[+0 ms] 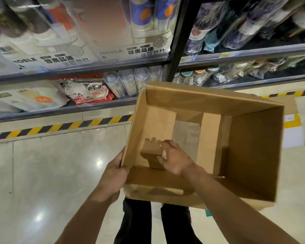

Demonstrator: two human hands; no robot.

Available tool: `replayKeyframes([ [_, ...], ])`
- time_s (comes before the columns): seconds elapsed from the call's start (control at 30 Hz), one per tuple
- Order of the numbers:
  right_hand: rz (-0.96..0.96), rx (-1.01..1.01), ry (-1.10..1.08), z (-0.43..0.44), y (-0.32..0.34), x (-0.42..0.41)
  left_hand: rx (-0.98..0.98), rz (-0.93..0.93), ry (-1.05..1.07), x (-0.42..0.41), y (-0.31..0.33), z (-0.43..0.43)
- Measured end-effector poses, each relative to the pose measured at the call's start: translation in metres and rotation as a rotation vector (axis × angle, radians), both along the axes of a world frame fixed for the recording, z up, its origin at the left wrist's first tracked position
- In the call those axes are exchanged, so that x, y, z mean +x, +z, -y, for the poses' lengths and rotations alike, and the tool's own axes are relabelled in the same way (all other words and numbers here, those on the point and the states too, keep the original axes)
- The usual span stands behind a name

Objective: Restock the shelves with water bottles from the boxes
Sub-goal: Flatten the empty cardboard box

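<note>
Right, you hold the cardboard box (253,155) in front of you, its open top turned toward your head and its far wall tipped toward the shelves (95,69). Your left hand (114,171) grips the box's near left corner. The fingers lie pressed together along the outside of the left wall, and the thumb hooks over the rim.

Your right hand (174,159) reaches over the near wall into the box and holds nothing. Its fingers are spread and lightly bent above the left bottom flap, where they cast a shadow. You cannot tell whether the fingertips touch the cardboard. Inside the box you see bare brown flaps, with pale floor (51,164) showing through a gap between them.

The water bottles (128,81) are on the lower shelf, just beyond the box's far left corner. They are clear, wrapped in film and tipped with their bases toward you. More bottles with teal and copper lids (199,76) stand beyond the far wall, to the right of the black upright.

- Up and left of the box, packs of paper cups (60,32) fill the upper shelf.
- A red-and-white pack (90,93) lies on the lower shelf, left of the clear bottles.
- Yellow-and-black tape (60,127) runs along the floor left of the box and appears again past its far right corner.
- A white carton (293,136) sits on the floor to the box's right.
- Your black trouser legs (137,222) show under the near wall.
</note>
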State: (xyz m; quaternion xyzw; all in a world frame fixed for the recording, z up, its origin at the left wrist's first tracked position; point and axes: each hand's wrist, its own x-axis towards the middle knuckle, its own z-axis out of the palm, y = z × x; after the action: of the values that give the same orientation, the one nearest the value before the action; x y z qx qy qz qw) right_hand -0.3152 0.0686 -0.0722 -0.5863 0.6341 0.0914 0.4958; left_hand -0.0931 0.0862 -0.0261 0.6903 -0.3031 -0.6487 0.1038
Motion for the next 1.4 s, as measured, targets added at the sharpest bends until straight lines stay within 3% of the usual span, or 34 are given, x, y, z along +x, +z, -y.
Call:
replayKeyframes([
  [0.1, -0.062, 0.066, 0.106, 0.012, -0.04, 0.024, 0.005, 0.013, -0.025, -0.004, 0.004, -0.005],
  [0.27, -0.124, 0.071, 0.045, 0.018, -0.088, 0.032, -0.005, 0.032, -0.053, 0.001, 0.01, -0.007],
  [0.57, 0.257, 0.234, -0.217, 0.026, -0.096, 0.061, -0.044, 0.073, -0.123, 0.007, 0.015, 0.005],
  [0.73, 0.0, 0.067, -0.271, 0.014, -0.037, 0.016, -0.025, 0.114, -0.059, 0.011, 0.013, 0.017],
  [0.9, -0.558, -0.671, -0.368, -0.035, 0.034, -0.101, 0.085, 0.153, -0.029, 0.028, 0.006, 0.028],
  [0.93, -0.647, -0.731, -0.422, -0.047, 0.039, -0.121, 0.106, 0.159, -0.03, 0.031, 0.004, 0.029],
  [1.0, -0.706, -0.606, -0.562, -0.064, 0.032, -0.152, 0.12, 0.165, -0.049, 0.036, -0.001, 0.029],
  [1.07, -0.59, -0.304, -0.718, -0.073, 0.01, -0.168, 0.091, 0.166, -0.083, 0.039, -0.007, 0.025],
  [1.13, -0.308, -0.077, -1.004, -0.073, -0.012, -0.17, 0.059, 0.186, -0.138, 0.038, -0.014, 0.02],
  [1.23, 0.137, 0.075, -1.425, -0.059, -0.034, -0.153, 0.073, 0.211, -0.163, 0.037, -0.026, 0.014],
  [1.4, 0.563, 0.161, -1.516, -0.023, -0.043, -0.107, 0.092, 0.111, -0.278, 0.02, -0.028, 0.004],
])
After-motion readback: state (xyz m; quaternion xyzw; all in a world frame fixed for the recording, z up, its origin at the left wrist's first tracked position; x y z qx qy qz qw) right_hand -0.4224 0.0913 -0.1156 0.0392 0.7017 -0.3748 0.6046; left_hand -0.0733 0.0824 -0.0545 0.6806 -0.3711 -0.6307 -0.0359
